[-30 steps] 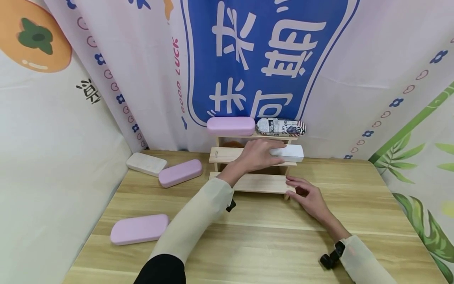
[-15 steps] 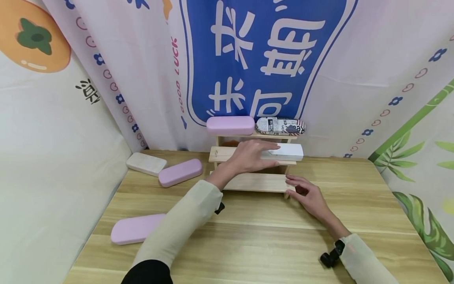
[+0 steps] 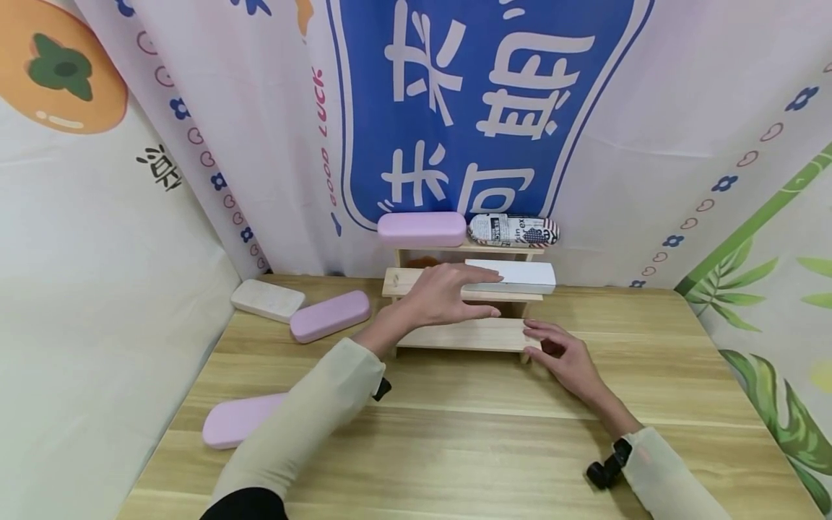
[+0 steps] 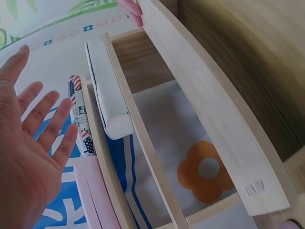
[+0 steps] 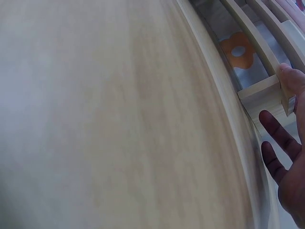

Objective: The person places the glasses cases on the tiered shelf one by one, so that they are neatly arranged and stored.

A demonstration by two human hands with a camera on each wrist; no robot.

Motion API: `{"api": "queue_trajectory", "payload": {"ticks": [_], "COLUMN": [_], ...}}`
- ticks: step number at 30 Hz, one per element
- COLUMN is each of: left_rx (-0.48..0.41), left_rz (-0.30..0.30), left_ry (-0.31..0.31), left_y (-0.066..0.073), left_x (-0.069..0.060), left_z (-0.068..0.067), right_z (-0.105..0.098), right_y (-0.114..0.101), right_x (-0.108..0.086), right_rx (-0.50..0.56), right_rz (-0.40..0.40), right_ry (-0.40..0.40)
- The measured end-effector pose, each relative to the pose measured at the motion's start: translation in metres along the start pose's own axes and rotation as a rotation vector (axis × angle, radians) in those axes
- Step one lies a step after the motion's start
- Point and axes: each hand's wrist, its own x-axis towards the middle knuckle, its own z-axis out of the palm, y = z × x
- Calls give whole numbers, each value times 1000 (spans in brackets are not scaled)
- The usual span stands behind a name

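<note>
A white glasses case (image 3: 520,274) lies on the middle step of a three-step wooden display rack (image 3: 477,334), towards its right end. My left hand (image 3: 442,292) hovers at the case's left end, thumb and fingers spread; in the left wrist view the hand (image 4: 31,129) is apart from the case (image 4: 107,90). My right hand (image 3: 568,361) holds the right end of the lowest step between thumb and fingers. On the top step sit a pink glasses case (image 3: 421,229) and a newsprint-patterned glasses case (image 3: 513,230).
On the table's left lie an off-white case (image 3: 268,300), a pink case (image 3: 330,315) beside it, and another pink case (image 3: 237,422) nearer the front, partly behind my left sleeve. A printed curtain (image 3: 650,180) hangs right behind the rack.
My left hand has let go of the white glasses case and drawn back to the left, its fingers spreading. The case stays on the middle step. My right hand has not moved.
</note>
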Motion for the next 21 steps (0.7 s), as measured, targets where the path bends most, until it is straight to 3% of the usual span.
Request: {"api": "queue_trajectory", "payload": {"ticks": [7, 15, 21], "left_rx": [10, 11, -10], "left_rz": [29, 4, 24], "left_ry": [0, -36, -43], "left_y": [0, -5, -9], "left_x": [-16, -36, -52], "left_z": [-7, -14, -22], "right_z": [0, 0, -1], "right_y": [1, 1, 3], "right_x": [0, -1, 0], "right_rx": [-9, 0, -18], "right_rz": [7, -9, 2], "right_ry": [3, 12, 3]}}
